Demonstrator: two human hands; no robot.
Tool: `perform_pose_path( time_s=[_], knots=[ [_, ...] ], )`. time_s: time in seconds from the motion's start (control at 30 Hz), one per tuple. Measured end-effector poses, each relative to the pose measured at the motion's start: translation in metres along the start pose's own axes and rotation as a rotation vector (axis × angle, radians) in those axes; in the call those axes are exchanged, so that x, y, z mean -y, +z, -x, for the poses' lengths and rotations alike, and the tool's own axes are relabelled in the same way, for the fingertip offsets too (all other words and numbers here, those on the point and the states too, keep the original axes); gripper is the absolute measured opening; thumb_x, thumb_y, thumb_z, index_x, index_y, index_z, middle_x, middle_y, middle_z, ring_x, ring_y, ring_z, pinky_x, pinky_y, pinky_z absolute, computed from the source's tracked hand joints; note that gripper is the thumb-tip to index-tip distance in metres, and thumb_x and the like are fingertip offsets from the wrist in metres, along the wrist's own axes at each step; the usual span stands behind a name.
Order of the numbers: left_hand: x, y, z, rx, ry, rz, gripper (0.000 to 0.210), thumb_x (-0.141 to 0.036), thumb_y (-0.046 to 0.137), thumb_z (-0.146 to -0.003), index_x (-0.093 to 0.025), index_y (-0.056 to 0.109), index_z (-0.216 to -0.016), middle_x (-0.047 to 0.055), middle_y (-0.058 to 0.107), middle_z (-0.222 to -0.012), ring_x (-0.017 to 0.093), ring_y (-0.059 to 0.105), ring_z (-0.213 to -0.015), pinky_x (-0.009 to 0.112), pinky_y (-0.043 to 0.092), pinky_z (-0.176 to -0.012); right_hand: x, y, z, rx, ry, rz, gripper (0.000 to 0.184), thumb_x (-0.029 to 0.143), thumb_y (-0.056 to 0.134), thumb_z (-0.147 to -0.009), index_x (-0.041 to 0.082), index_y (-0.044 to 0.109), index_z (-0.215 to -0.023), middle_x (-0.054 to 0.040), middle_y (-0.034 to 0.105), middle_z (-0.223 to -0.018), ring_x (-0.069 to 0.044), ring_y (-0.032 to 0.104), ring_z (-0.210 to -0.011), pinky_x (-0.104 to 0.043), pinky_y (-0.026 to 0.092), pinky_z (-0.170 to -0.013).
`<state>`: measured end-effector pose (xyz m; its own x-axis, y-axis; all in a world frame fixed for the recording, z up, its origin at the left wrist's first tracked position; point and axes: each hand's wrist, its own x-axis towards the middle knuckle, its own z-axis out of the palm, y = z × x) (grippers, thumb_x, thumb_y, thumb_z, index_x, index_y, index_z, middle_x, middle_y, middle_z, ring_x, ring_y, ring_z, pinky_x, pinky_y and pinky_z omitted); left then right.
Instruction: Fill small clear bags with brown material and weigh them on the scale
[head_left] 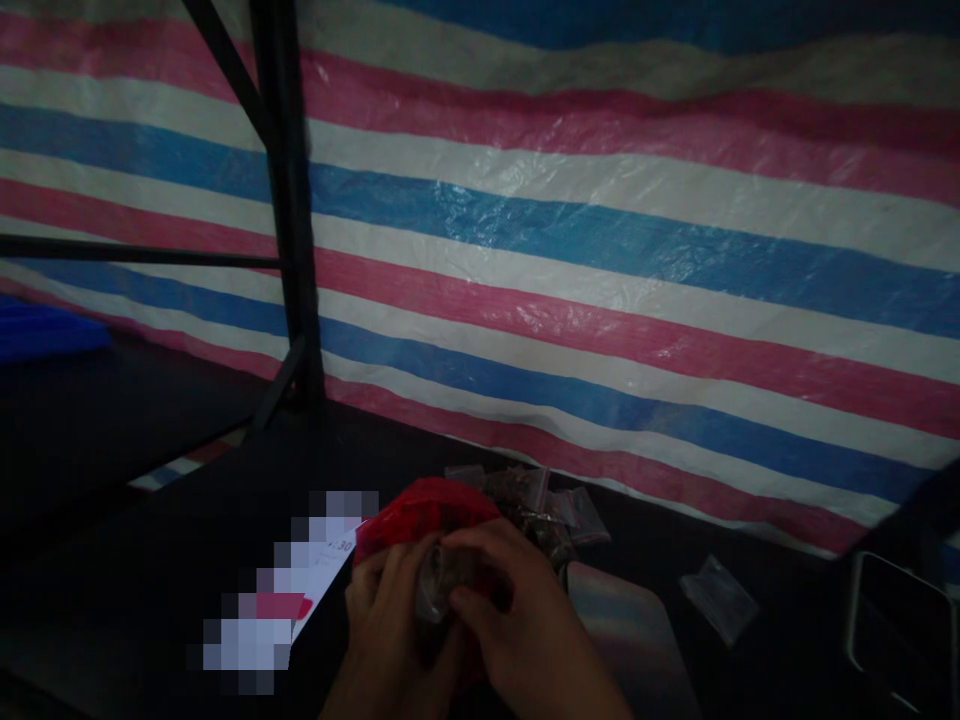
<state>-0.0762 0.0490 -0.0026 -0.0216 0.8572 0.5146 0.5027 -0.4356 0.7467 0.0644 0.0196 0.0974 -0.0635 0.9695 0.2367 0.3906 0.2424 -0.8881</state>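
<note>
While both hands meet low in the frame's centre, I log a small clear bag (435, 585) pinched between them over the dark counter (187, 520). Left hand (390, 625) and right hand (517, 610) curl closed on it. Red bag (427, 515) just behind; filled packets (540, 505) heaped beyond, one spare packet (716, 595) lower right. Work looks midway.
</note>
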Motion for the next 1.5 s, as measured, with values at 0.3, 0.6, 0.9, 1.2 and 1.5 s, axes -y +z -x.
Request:
perform_pose_path(
  time_s=[0.3,0.6,0.9,1.2,1.5],
  knots=[
    [0.013,-0.018,-0.006,0.172,0.02,0.116,0.048,-0.047,0.06,-0.098,-0.036,0.066,-0.144,0.011,0.072,-0.126,0.031,0.065,-0.12,0.052,0.06,-0.102,-0.001,-0.01,0.001,-0.043,-0.026,-0.019,0.054,-0.007,0.055,-0.074,0.028,0.078,-0.109,-0.0024,0.068,-0.126,-0.018,0.066,-0.122,-0.033,0.049,-0.11],
    [0.021,-0.008,-0.007,0.169,-0.028,0.036,0.044,-0.044,0.067,-0.095,-0.035,0.07,-0.138,0.01,0.07,-0.137,0.033,0.065,-0.128,0.054,0.058,-0.108,0.013,-0.011,0.0,-0.104,-0.059,0.114,0.055,-0.009,0.055,-0.07,0.027,0.077,-0.106,-0.0004,0.077,-0.116,-0.019,0.071,-0.114,-0.033,0.052,-0.107],
    [0.016,-0.018,-0.007,0.126,-0.036,0.275,0.043,-0.044,0.071,-0.094,-0.036,0.068,-0.136,0.006,0.073,-0.134,0.028,0.07,-0.125,0.043,0.06,-0.106,0.023,-0.01,-0.003,-0.081,-0.146,0.091,0.045,-0.009,0.054,-0.078,0.025,0.079,-0.095,-0.0019,0.079,-0.117,-0.018,0.073,-0.114,-0.03,0.054,-0.104],
    [0.018,-0.027,-0.003,0.125,-0.176,0.361,0.049,-0.043,0.077,-0.086,-0.032,0.071,-0.134,0.008,0.074,-0.139,0.036,0.066,-0.133,0.054,0.054,-0.114,0.033,-0.001,-0.004,-0.01,-0.108,0.119,0.049,-0.012,0.052,-0.077,0.024,0.078,-0.098,-0.0003,0.079,-0.117,-0.016,0.072,-0.115,-0.026,0.053,-0.103],
    [0.024,-0.042,-0.006,0.145,-0.125,0.246,0.049,-0.049,0.071,-0.091,-0.035,0.069,-0.137,0.008,0.073,-0.142,0.033,0.067,-0.133,0.049,0.057,-0.112,0.04,0.011,-0.003,0.066,-0.053,0.251,0.047,-0.007,0.054,-0.078,0.026,0.074,-0.104,-0.001,0.073,-0.124,-0.019,0.07,-0.12,-0.031,0.055,-0.101]
  ],
)
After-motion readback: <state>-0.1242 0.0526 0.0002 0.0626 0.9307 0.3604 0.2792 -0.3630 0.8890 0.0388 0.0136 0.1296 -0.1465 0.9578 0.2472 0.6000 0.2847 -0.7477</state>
